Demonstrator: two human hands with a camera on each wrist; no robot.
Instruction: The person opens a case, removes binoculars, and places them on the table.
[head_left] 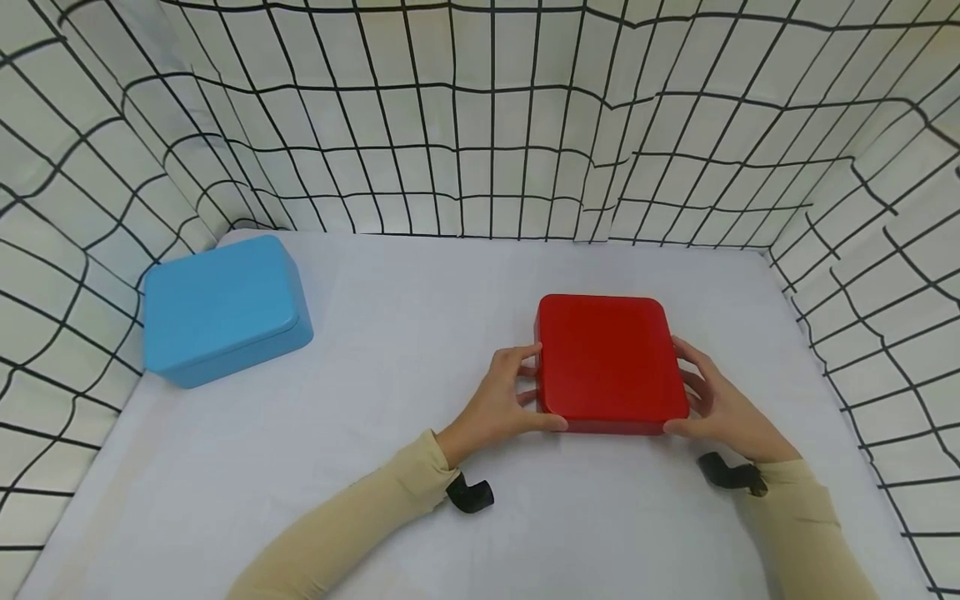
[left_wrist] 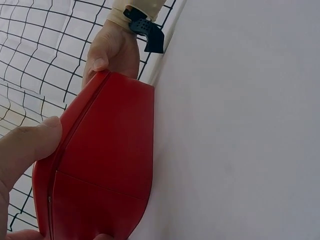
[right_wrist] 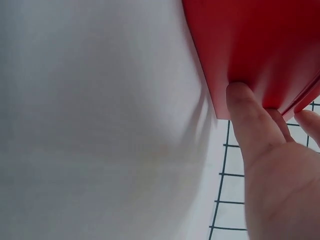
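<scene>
A red, rounded-corner lidded box (head_left: 611,362) sits flat on the white table, right of centre in the head view. My left hand (head_left: 498,400) holds its left side, thumb at the front left corner and fingers along the side wall. On the opposite side my right hand (head_left: 720,404) grips it likewise, thumb at the front right corner. A lid seam runs along the wall of the red box (left_wrist: 105,145) in the left wrist view, where the left thumb (left_wrist: 40,142) presses near it. In the right wrist view, fingertips of the right hand (right_wrist: 275,165) touch the red wall.
A blue lidded box (head_left: 225,308) lies at the table's far left, close to the wire mesh. Black grid mesh (head_left: 491,150) encloses the back and both sides of the white table (head_left: 390,333). Black wrist mounts (head_left: 471,494) stick out from both sleeves.
</scene>
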